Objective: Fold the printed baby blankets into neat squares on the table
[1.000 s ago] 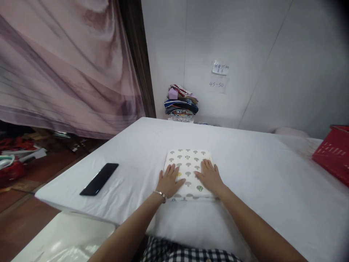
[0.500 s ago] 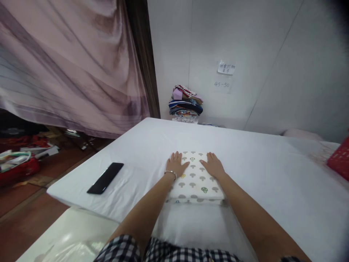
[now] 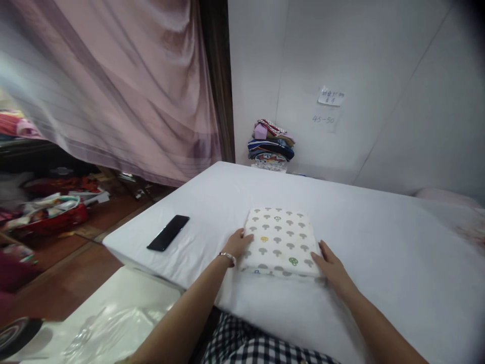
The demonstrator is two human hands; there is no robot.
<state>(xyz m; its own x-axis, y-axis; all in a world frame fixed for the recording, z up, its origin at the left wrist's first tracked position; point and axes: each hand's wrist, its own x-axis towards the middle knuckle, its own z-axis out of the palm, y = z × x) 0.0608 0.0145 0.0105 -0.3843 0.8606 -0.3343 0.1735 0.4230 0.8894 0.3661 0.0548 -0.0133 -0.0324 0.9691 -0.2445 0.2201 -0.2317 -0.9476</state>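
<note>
A folded white cloth (image 3: pixel 280 241) printed with grey mushrooms and a few coloured ones lies on the white-covered table (image 3: pixel 364 232) in front of me. My left hand (image 3: pixel 237 244) grips its left edge, thumb on top and the other fingers down the side. At the near right edge, my right hand (image 3: pixel 332 266) holds it the same way. The fingertips below the cloth are partly hidden. To the left on the table lies a flat black phone-like slab (image 3: pixel 168 233), apart from both hands.
A pile of folded fabrics (image 3: pixel 271 145) stands by the wall behind the table. Clear plastic (image 3: pixel 113 328) lies on a lower surface at front left. Beyond the table's left edge are a pink curtain (image 3: pixel 151 91) and a red basket (image 3: pixel 64 218) on the floor.
My hands have slid from lying flat on top of the cloth to its two sides and now grip its edges. The view has turned slightly left.
</note>
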